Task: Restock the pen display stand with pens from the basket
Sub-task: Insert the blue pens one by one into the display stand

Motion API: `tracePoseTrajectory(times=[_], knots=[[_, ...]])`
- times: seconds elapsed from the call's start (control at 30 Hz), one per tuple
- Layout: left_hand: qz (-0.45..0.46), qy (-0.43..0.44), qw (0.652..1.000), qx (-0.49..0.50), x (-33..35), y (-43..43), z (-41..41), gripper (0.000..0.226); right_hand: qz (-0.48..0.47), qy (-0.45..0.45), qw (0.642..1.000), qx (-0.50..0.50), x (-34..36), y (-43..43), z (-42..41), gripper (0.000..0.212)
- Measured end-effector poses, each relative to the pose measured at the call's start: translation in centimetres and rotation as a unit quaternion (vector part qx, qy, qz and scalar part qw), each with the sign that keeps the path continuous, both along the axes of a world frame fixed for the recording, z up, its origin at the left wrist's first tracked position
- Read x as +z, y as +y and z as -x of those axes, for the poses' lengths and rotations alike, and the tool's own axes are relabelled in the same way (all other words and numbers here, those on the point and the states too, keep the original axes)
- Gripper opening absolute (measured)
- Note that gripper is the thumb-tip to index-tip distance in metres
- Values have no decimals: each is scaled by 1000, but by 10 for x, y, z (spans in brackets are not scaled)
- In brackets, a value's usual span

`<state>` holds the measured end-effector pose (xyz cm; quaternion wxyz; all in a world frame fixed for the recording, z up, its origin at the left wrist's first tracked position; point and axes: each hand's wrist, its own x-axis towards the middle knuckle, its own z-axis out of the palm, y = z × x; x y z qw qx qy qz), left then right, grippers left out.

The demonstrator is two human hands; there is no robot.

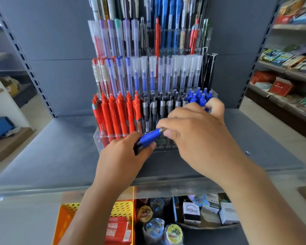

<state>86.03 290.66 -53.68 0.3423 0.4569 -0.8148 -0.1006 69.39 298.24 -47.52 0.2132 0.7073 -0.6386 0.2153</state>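
Because the stand's blue slots sit at centre right, the left hand [125, 152] clamps spare blue pens [147, 138] just below the display stand [99, 138], while the right hand [194, 131] pinches one from that bunch, its raised fingers [214, 105] closed on another at the blue row [200, 96]. An orange basket [67, 214] sits at lower left.

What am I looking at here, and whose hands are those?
There is no machine: this single picture comes from a camera worn on a person's head, looking down at their own bare hands. On a grey shelf stands a clear pen stand, with red pens on its left, grey ones in the middle and blue pens on the right. The left hand grips a bundle of blue pens. The right hand pinches the end of that bundle and holds another blue pen near the stand's right end.
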Motion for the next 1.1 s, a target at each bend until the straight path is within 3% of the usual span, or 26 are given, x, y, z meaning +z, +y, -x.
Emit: tracePoseTrajectory(times=[0.2,0.43,0.63,0.9,1.1], knots=[[-13,3,1000,0,-1,-1,-1,26,93,-123,988,-26,19,6,33,24],[-16,2,1000,0,0,0,0,26,115,-297,947,50,22,9,48,25],[-14,4,1000,-4,0,0,-1,24,99,-361,925,65,21,8,51,31],[-10,0,1000,-4,-3,-2,-1,26,161,-438,881,72,18,5,62,64],[-10,1,1000,-3,-2,-2,0,27,143,-444,883,52,9,0,62,84]])
